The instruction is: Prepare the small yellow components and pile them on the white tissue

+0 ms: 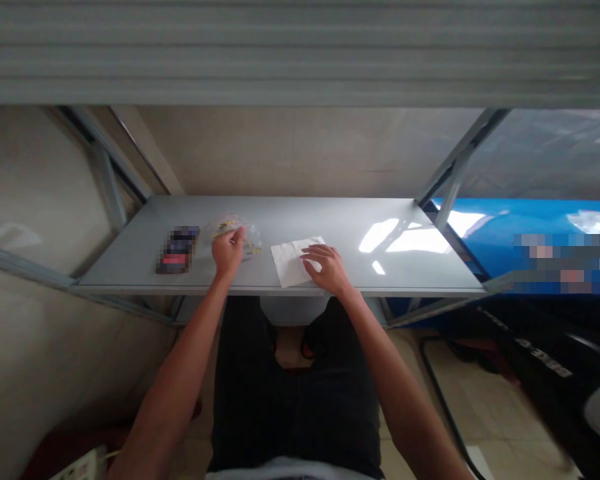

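My left hand [227, 253] is over a clear plastic bag [254, 235] with several small yellow and dark pieces in and around it. Its fingers are curled into a pinch, and whatever is between them is too small to make out. To the right, a creased white sheet [286, 261], paper or tissue, lies flat on the grey shelf. My right hand [327, 265] rests over the sheet's right side, fingers apart and bent a little, with nothing visible in them.
A blurred-out phone-like object [177, 250] lies on the left of the grey shelf [325, 213]. Metal posts [455, 180] frame the shelf, and a ribbed panel [300, 53] hangs overhead. Beyond the right end is a blue surface [490, 257]; a person in dark clothing [545, 353] is beside it.
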Demonstrator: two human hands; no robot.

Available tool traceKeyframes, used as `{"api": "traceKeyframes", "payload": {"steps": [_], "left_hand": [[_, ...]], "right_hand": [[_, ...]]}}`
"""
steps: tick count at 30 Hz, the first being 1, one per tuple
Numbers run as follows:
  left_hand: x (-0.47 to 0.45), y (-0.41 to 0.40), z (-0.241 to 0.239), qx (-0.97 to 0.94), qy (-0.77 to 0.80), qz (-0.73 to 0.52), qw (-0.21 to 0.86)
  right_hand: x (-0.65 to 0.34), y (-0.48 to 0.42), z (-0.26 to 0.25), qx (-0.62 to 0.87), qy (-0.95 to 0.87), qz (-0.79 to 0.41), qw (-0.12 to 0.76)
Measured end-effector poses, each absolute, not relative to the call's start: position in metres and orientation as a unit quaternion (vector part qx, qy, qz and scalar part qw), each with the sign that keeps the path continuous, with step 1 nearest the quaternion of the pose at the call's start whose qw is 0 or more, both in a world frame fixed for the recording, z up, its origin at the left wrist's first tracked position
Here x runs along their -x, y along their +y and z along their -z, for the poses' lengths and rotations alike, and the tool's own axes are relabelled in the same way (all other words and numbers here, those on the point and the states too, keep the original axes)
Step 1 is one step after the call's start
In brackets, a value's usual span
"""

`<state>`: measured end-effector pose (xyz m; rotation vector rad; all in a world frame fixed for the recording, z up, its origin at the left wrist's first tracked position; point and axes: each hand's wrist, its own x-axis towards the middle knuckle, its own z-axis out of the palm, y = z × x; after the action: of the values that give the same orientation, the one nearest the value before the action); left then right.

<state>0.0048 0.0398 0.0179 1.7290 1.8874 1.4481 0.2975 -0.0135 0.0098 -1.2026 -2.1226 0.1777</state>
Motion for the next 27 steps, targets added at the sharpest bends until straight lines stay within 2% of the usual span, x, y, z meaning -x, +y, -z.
{"api": "traceKeyframes", "payload": {"steps": [4, 8, 16, 19, 27], "left_hand": [[0.032, 0.057, -0.022, -0.574, 0.702, -0.42, -0.022], [0.038, 0.055, -0.018, -0.569, 0.731, -0.371, -0.067], [0.038, 0.055, -0.004, -0.691, 0.659, -0.296, 0.008], [0.055, 0.06, -0.004, -0.703, 0.636, -0.314, 0.046], [0.052, 0.079, -0.016, -0.616, 0.716, -0.328, 0.009]], "right_hand": [[-0.307, -0.027, 0.002, 0.504, -0.831, -0.011, 0.237], [-0.302, -0.032, 0.008, 0.531, -0.817, 0.003, 0.226], [-0.3, -0.031, 0.009, 0.576, -0.79, 0.018, 0.208], [-0.299, -0.031, 0.01, 0.581, -0.785, 0.022, 0.214], [-0.3, -0.031, 0.014, 0.583, -0.768, 0.026, 0.262]]}}
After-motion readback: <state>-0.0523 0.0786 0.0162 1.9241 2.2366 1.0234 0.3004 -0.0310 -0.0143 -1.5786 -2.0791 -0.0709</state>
